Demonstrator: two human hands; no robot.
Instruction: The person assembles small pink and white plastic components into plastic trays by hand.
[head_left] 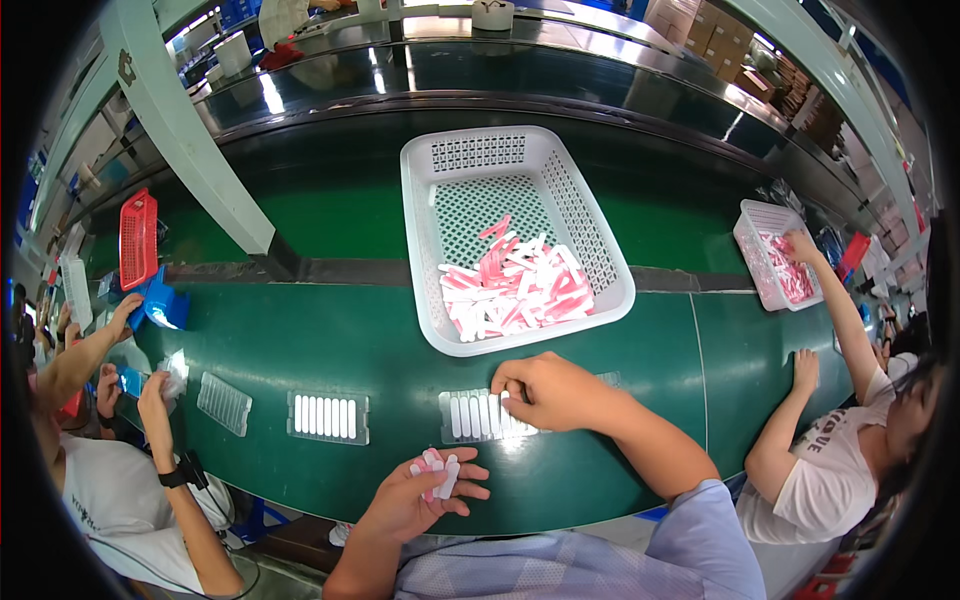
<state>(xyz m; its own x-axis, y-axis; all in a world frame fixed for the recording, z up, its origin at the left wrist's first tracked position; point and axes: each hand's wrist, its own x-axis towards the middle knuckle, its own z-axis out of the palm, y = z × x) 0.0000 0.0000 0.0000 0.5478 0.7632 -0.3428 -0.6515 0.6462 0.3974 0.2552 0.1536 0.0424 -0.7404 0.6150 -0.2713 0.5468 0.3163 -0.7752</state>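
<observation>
My left hand [420, 492] is palm up near the table's front edge, its thumb over several small pink-and-white strips [446, 478] with rounded ends, like mini nail files. My right hand [545, 392] reaches over a clear slotted plastic tray [447, 430], its fingertips pinched on one white strip [505, 400] at the row. White strips stand side by side in the tray's left part; my hand hides some of its right part. Left of it lies a second clear tray [363, 425] filled with a row of white strips. Farther left is a clear tray [224, 403] without strips.
A large white basket [420, 290] beyond my hands holds a heap of pink and white strips [520, 285]. Co-workers sit on both sides; the right one's hand [800, 246] is in another white basket [752, 262]. A red basket [138, 238], blue bin [165, 303] and pale post [200, 150] stand left.
</observation>
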